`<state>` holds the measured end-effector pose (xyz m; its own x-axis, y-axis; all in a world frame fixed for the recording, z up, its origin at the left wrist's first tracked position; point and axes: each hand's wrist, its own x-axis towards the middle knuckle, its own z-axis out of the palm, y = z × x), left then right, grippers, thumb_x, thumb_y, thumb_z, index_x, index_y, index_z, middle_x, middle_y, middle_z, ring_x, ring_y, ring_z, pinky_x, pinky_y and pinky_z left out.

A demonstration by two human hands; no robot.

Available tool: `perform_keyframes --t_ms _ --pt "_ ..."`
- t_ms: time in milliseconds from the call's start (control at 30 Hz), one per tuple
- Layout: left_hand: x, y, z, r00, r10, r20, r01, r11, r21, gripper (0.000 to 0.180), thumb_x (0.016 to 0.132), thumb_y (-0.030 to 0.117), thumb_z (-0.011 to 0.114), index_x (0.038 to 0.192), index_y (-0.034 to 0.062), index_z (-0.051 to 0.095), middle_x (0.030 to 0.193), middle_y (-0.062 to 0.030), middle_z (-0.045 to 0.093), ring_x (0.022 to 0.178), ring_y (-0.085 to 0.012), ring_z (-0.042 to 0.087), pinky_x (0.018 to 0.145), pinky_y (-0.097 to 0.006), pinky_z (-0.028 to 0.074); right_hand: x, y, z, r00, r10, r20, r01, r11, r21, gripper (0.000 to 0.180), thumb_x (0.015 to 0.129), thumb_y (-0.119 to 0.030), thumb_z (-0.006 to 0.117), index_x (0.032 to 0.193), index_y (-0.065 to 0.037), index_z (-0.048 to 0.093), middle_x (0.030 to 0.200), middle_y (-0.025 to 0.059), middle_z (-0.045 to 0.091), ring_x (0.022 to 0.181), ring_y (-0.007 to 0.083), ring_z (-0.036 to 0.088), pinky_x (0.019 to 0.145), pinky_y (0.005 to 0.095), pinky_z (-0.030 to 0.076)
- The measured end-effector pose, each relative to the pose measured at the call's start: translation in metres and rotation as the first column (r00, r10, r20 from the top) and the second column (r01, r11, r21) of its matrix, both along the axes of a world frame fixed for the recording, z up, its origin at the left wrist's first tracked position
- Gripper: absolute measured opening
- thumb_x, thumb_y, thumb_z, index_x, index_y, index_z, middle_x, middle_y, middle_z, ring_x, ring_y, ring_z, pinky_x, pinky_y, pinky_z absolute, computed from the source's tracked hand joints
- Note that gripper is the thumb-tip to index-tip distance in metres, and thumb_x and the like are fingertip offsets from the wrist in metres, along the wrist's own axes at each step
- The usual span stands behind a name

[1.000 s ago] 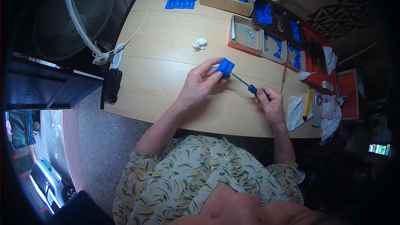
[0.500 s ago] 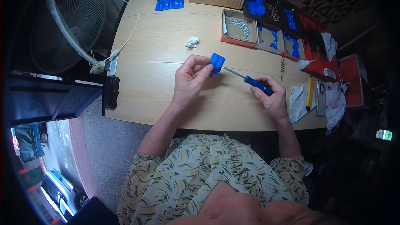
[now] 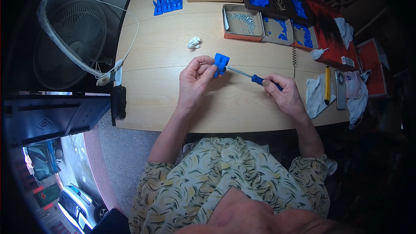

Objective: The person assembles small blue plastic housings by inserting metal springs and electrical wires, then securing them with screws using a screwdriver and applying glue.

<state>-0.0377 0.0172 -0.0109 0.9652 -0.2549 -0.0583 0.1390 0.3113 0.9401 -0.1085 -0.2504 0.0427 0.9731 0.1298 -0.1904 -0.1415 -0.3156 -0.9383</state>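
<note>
Left hand point(image 3: 196, 77) gripping blue part point(image 3: 221, 63), right hand point(image 3: 284, 94) clasping screwdriver point(image 3: 252, 77) — tip back against the part, grips unchanged

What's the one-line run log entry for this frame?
left hand: holds blue plastic part | right hand: grips screwdriver, tip at part | wooden table: tray of screws behind

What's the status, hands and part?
Left hand grips small blue plastic block. Right hand holds blue-handled screwdriver, tip at block. Nothing between them.
</note>
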Motion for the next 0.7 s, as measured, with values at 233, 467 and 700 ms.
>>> perform_keyframes --t_ms 233,467,700 --pt "0.000 0.001 -0.002 0.999 0.008 -0.047 -0.009 1.000 -0.007 0.018 0.103 0.003 0.061 0.121 0.0002 0.058 0.101 -0.0111 0.074 0.091 -0.0134 0.071 0.086 -0.027 0.059 -0.004 0.012 0.007 0.970 -0.041 0.238 0.080 0.984 -0.156 0.024 0.092 -0.003 0.073 0.114 0.002 0.065 0.095 0.0064 0.066 0.090 0.0123 0.065 0.075 0.0290 0.053" --pt "0.006 0.000 -0.001 0.999 0.006 -0.038 -0.006 1.000 -0.017 0.017 0.103 0.003 0.061 0.119 0.0008 0.059 0.100 -0.0107 0.074 0.089 -0.0126 0.071 0.083 -0.027 0.059 -0.002 0.014 -0.006 0.942 -0.063 0.331 0.106 0.988 -0.114 0.021 0.090 0.000 0.073 0.111 0.002 0.067 0.089 0.0071 0.069 0.080 0.0124 0.064 0.075 0.0268 0.051" --pt "0.001 0.006 -0.004 0.999 0.039 0.038 -0.041 0.998 0.041 0.015 0.101 0.004 0.063 0.115 0.0011 0.062 0.096 -0.0098 0.075 0.087 -0.0115 0.071 0.082 -0.028 0.059 0.002 0.010 -0.002 0.994 -0.067 0.086 0.076 0.992 -0.103 0.018 0.093 -0.010 0.066 0.106 0.002 0.068 0.084 0.0011 0.064 0.076 0.0089 0.057 0.070 0.0262 0.047"
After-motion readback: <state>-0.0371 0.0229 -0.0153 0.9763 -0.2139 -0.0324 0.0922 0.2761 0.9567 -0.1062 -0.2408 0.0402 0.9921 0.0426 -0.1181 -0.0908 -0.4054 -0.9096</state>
